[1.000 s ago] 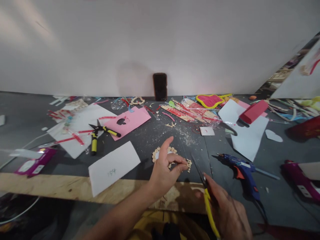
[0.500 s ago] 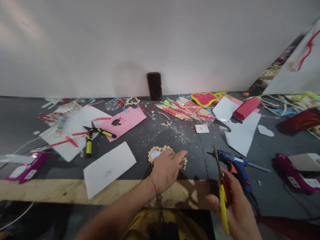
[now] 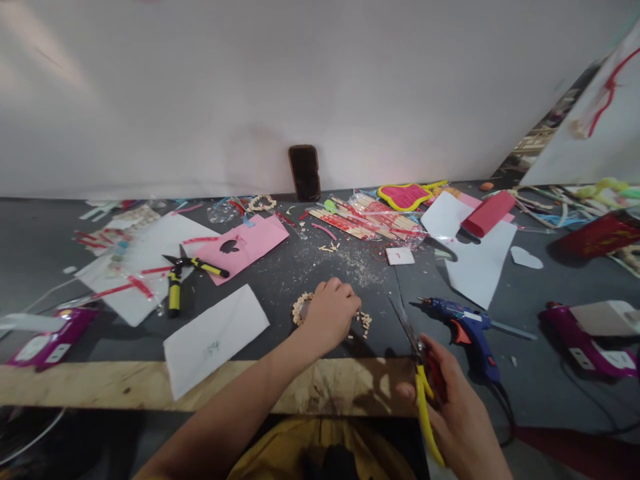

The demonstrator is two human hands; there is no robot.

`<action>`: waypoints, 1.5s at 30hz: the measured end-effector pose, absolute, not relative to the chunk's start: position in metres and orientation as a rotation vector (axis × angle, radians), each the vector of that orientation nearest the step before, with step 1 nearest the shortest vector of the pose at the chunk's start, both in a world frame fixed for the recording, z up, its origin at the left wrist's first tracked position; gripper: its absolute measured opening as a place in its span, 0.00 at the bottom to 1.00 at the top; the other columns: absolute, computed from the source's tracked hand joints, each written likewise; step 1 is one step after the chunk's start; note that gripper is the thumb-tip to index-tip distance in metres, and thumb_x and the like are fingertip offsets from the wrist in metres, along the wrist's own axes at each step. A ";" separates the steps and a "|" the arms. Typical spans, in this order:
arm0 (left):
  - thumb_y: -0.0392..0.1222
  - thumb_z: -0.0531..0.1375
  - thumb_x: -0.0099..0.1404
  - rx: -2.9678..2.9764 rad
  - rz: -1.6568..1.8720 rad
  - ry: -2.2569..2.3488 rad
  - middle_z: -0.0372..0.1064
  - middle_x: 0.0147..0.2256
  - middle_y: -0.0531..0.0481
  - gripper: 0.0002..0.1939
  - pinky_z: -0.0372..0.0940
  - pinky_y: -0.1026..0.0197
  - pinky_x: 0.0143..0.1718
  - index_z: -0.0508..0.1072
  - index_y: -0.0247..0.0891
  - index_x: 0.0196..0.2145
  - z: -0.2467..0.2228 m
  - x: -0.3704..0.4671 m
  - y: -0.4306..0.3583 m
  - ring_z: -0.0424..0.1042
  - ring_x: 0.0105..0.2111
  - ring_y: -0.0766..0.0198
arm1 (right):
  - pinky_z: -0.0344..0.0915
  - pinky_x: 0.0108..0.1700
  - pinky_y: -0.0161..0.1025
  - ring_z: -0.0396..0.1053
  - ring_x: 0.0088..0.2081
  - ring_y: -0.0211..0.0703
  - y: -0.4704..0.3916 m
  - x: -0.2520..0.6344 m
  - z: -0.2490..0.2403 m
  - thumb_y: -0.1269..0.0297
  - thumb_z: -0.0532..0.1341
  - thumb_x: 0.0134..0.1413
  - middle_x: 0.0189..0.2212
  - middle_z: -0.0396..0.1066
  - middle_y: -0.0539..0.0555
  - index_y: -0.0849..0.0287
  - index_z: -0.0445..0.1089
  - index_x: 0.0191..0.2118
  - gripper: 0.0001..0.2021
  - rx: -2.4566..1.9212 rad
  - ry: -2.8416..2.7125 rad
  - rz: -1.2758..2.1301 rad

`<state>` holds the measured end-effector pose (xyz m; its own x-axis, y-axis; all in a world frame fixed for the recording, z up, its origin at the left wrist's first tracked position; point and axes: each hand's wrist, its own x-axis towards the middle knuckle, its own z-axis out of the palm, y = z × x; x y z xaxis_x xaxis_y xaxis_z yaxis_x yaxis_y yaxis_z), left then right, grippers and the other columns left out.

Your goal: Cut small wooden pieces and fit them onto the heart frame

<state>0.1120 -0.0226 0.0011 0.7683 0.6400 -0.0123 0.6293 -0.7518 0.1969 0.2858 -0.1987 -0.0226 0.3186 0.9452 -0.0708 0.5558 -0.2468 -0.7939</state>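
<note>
My left hand (image 3: 330, 310) is curled palm down over a ring of small pale wooden pieces (image 3: 299, 309), covering most of it. Its fingertips are hidden beneath the hand, so what they hold cannot be made out. A little pile of cut wooden pieces (image 3: 366, 323) lies just right of that hand. My right hand (image 3: 450, 400) is wrapped round scissors with yellow and red handles (image 3: 424, 407), blades pointing up and away. Beyond the scissors lies a blue glue gun (image 3: 467, 327) with a glue stick in its back.
Yellow-black pliers (image 3: 175, 287), a pink sheet (image 3: 263, 243) and a white paper (image 3: 215, 340) lie left. A phone (image 3: 305, 173) leans on the wall. Bagged sticks (image 3: 360, 217) lie behind; a red roll (image 3: 489, 213), white heart (image 3: 526, 258) and purple device (image 3: 590, 340) are right.
My left hand has moved slightly up, and its extended fingers have curled in. More of the cut pieces show beside it. The scissors in my right hand have shifted left and tilted left.
</note>
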 end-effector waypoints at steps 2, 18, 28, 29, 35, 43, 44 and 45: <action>0.36 0.55 0.64 2.790 0.061 0.995 0.70 0.39 0.48 0.06 0.56 0.54 0.38 0.72 0.40 0.34 0.001 0.115 -0.023 0.61 0.41 0.55 | 0.66 0.51 0.46 0.66 0.52 0.50 -0.199 0.286 -0.022 0.56 0.61 0.48 0.54 0.64 0.61 0.54 0.53 0.59 0.32 -1.914 -1.319 0.756; 0.38 0.54 0.65 2.802 0.037 0.989 0.70 0.37 0.48 0.08 0.55 0.52 0.38 0.72 0.41 0.33 0.004 0.120 -0.022 0.62 0.41 0.55 | 0.67 0.49 0.41 0.68 0.50 0.47 -0.193 0.281 -0.012 0.51 0.60 0.48 0.51 0.68 0.59 0.55 0.56 0.57 0.31 -2.006 -1.361 0.691; 0.34 0.52 0.65 2.769 0.095 1.042 0.69 0.42 0.48 0.12 0.57 0.53 0.40 0.71 0.43 0.41 0.008 0.124 -0.011 0.62 0.43 0.55 | 0.67 0.48 0.40 0.69 0.49 0.47 -0.198 0.282 -0.017 0.51 0.59 0.48 0.50 0.68 0.58 0.55 0.58 0.58 0.31 -2.003 -1.293 0.708; 0.35 0.52 0.64 2.762 0.089 1.006 0.69 0.42 0.50 0.11 0.57 0.54 0.40 0.72 0.45 0.40 0.007 0.123 -0.013 0.63 0.42 0.57 | 0.67 0.49 0.40 0.69 0.49 0.47 -0.198 0.282 -0.017 0.51 0.59 0.49 0.50 0.68 0.59 0.55 0.57 0.58 0.31 -1.995 -1.292 0.709; 0.37 0.56 0.62 2.729 0.062 0.905 0.71 0.39 0.52 0.06 0.56 0.56 0.39 0.73 0.45 0.33 0.002 0.126 -0.022 0.63 0.41 0.58 | 0.66 0.50 0.42 0.67 0.52 0.47 -0.199 0.283 -0.018 0.52 0.58 0.52 0.52 0.65 0.60 0.55 0.53 0.59 0.30 -1.983 -1.353 0.726; 0.36 0.54 0.65 2.729 0.084 0.957 0.71 0.38 0.50 0.09 0.55 0.54 0.40 0.74 0.44 0.36 0.010 0.119 -0.018 0.62 0.41 0.56 | 0.68 0.47 0.39 0.70 0.48 0.45 -0.200 0.284 -0.017 0.51 0.57 0.53 0.50 0.68 0.59 0.57 0.56 0.57 0.28 -1.988 -1.370 0.638; 0.36 0.54 0.64 2.730 0.080 0.943 0.71 0.38 0.50 0.09 0.54 0.54 0.40 0.74 0.45 0.36 0.010 0.118 -0.020 0.62 0.41 0.56 | 0.68 0.47 0.39 0.70 0.48 0.45 -0.200 0.283 -0.018 0.51 0.57 0.53 0.51 0.68 0.59 0.57 0.55 0.58 0.28 -1.986 -1.370 0.639; 0.36 0.55 0.64 2.732 0.074 0.924 0.71 0.38 0.51 0.09 0.54 0.54 0.40 0.74 0.45 0.36 0.009 0.118 -0.022 0.62 0.41 0.57 | 0.68 0.47 0.39 0.69 0.49 0.45 -0.200 0.283 -0.019 0.51 0.57 0.53 0.51 0.67 0.59 0.56 0.55 0.58 0.28 -1.984 -1.373 0.643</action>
<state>0.1176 -0.0218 0.0091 0.7971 0.6030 -0.0336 0.5900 -0.7656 0.2566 0.2833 -0.1996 -0.0185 0.3363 0.9410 -0.0378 0.6315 -0.2551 -0.7322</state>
